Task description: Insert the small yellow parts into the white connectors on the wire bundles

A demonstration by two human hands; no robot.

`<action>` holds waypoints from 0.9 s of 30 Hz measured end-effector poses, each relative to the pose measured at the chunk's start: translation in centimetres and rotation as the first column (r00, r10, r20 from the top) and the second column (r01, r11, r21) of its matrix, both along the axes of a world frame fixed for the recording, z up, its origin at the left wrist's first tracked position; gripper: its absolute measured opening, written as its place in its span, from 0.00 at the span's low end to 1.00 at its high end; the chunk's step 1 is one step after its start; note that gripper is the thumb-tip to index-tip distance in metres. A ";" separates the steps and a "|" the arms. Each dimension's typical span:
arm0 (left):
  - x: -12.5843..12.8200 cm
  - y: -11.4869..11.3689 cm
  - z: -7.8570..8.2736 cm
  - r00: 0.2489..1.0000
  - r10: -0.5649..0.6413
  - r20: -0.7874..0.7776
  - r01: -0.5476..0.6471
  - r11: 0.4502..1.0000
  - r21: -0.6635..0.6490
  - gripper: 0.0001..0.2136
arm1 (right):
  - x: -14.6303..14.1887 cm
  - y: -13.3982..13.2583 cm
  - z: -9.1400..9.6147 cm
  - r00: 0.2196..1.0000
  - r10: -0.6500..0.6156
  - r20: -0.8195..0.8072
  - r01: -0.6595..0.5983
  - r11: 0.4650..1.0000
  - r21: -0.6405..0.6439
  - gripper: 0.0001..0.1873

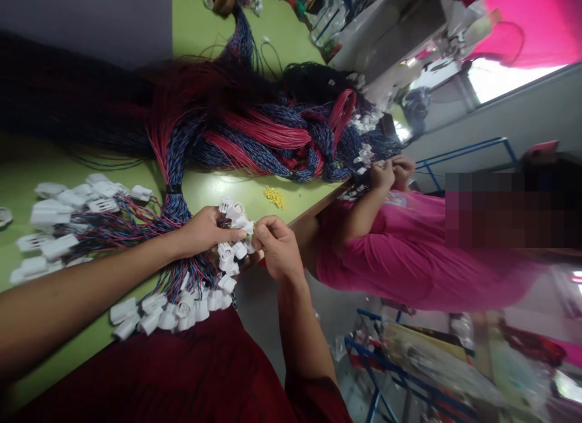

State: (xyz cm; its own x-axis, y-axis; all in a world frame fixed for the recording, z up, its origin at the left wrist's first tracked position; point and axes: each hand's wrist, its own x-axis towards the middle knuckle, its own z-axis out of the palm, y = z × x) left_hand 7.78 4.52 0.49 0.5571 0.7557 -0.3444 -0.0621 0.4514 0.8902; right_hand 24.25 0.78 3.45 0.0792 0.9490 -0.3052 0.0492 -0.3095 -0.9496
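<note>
My left hand (207, 232) is closed around wires just below several white plastic connectors (230, 256), its thumb pressed along them. Fingers of my right hand (278, 244) pinch at the end of one connector beside the left thumb; a tiny yellow piece seems to show there, mostly hidden. The wires belong to a thick bundle of blue and red twisted wires (179, 150), bound with a black tie (173, 188). More white connectors (54, 211) fan out to the left, and others (182, 311) hang near my dark red shirt. Small yellow pieces (274, 197) lie in a pile on the table.
Large coils of blue and red wire (273, 132) cover the middle of the green table (213, 189). A co-worker in a pink shirt (386, 247) works at connectors across the table corner. Another hand (224, 0) shows at the top. Blue metal frames (377, 362) stand nearby.
</note>
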 end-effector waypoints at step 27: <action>-0.3 -0.1 -0.3 0.999 0.013 -0.042 -0.011 0.998 0.054 0.12 | -0.2 -0.1 -0.8 0.998 -0.043 -0.055 0.040 0.998 -0.051 0.05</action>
State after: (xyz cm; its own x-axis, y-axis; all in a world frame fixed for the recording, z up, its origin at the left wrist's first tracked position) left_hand 7.53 4.47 0.24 0.5335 0.7802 -0.3265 -0.0287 0.4025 0.9150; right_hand 24.05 0.69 2.66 0.0993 0.9288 -0.3571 -0.0172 -0.3572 -0.9339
